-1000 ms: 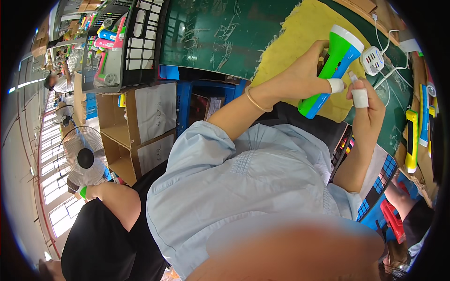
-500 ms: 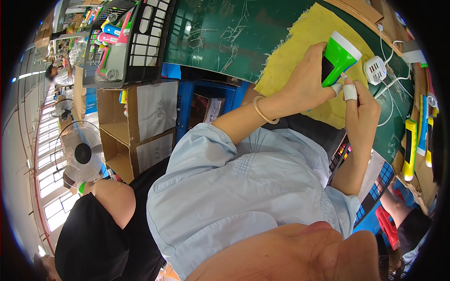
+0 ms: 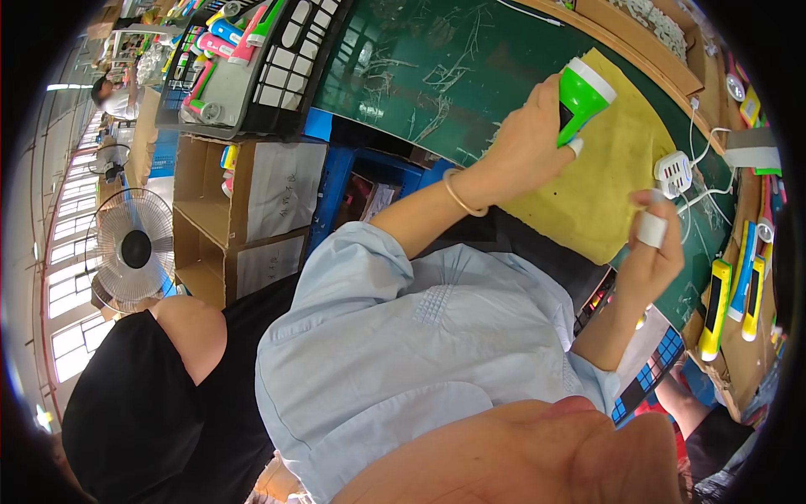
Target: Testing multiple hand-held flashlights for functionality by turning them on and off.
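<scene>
My left hand is wrapped round a green flashlight with a white rim and a dark panel. It holds the flashlight tilted over a yellow cloth on the green workbench, head end pointing up and away from me. White tape covers its thumb tip. Near the cloth's right edge is my right hand, apart from the flashlight. Its fingers are curled in, with white tape round one; whatever they might hold is hidden. Just beyond it sits a white multi-port charger with white cables.
A black basket with colourful flashlights stands at the upper left, above a cardboard box. Below the bench is a blue crate. Yellow and blue flashlights lie on cardboard at right. A fan and other people are nearby.
My right hand has drawn away from the flashlight, toward me. My left hand keeps hold of the flashlight and has shifted slightly left. The whole view has turned a little.
</scene>
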The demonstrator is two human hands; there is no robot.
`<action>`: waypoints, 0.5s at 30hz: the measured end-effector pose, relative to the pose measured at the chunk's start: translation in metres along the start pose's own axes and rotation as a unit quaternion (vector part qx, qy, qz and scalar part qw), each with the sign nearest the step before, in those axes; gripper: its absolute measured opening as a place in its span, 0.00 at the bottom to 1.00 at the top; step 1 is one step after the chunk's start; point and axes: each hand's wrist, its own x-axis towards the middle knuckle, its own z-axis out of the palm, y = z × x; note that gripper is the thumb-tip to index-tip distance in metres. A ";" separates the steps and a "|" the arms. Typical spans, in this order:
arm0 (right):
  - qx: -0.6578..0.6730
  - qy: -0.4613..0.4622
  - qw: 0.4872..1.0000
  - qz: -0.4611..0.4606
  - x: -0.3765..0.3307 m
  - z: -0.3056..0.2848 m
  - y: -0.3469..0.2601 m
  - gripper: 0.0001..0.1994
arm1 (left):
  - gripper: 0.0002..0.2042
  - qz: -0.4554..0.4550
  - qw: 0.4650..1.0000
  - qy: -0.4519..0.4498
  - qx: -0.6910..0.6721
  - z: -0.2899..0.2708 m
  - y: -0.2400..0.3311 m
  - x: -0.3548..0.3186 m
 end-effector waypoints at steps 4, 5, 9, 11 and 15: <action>-0.086 0.015 0.994 0.070 0.032 -0.011 0.018 0.17 | 0.30 0.053 0.997 -0.047 0.020 -0.006 -0.001 -0.003; -0.079 -0.017 0.995 0.057 0.041 -0.010 0.028 0.16 | 0.29 0.065 0.994 -0.083 0.024 -0.005 0.002 -0.005; -0.056 -0.193 0.980 -0.016 0.055 -0.007 0.056 0.17 | 0.25 0.098 0.983 -0.155 0.015 -0.002 0.014 -0.011; -0.135 -0.200 0.971 0.010 0.056 -0.001 0.058 0.17 | 0.22 0.097 0.979 -0.180 0.014 -0.005 0.016 -0.013; -0.227 -0.219 0.948 0.040 0.065 0.018 0.043 0.19 | 0.23 0.054 0.964 -0.220 0.139 -0.004 0.016 -0.019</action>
